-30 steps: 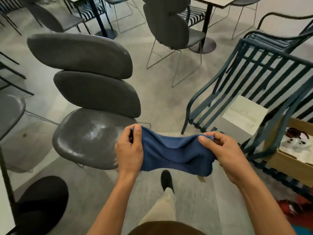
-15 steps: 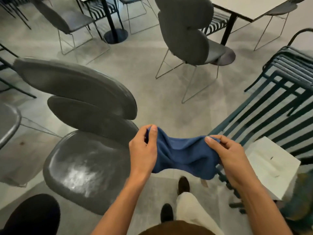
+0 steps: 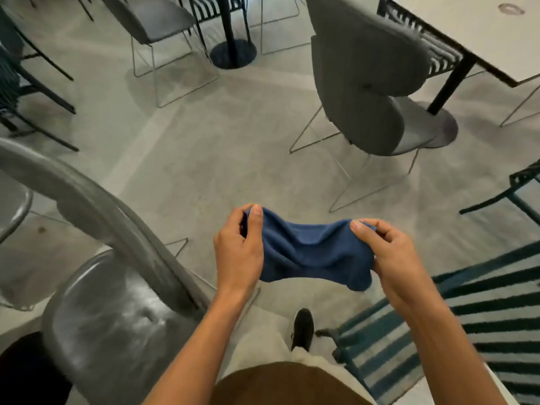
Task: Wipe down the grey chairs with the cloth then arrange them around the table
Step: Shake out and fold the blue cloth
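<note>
A blue cloth (image 3: 309, 252) hangs stretched between both hands at waist height. My left hand (image 3: 238, 252) pinches its left end and my right hand (image 3: 391, 258) pinches its right end. Close at the lower left stands a grey chair (image 3: 117, 317) with a glossy seat and rounded back pads. A second grey chair (image 3: 365, 77) stands ahead at the upper right, its back toward me, pushed up to a white table (image 3: 482, 39).
A dark green slatted metal chair (image 3: 482, 317) is at my right side. More grey chairs (image 3: 157, 16) and a round black table base (image 3: 233, 54) stand at the far side. Bare concrete floor (image 3: 219, 141) lies between me and the far chair.
I have walked forward: the near grey chair slid to the lower left and the far grey chair and white table came closer. The green chair dropped to the lower right. Both hands kept the cloth.
</note>
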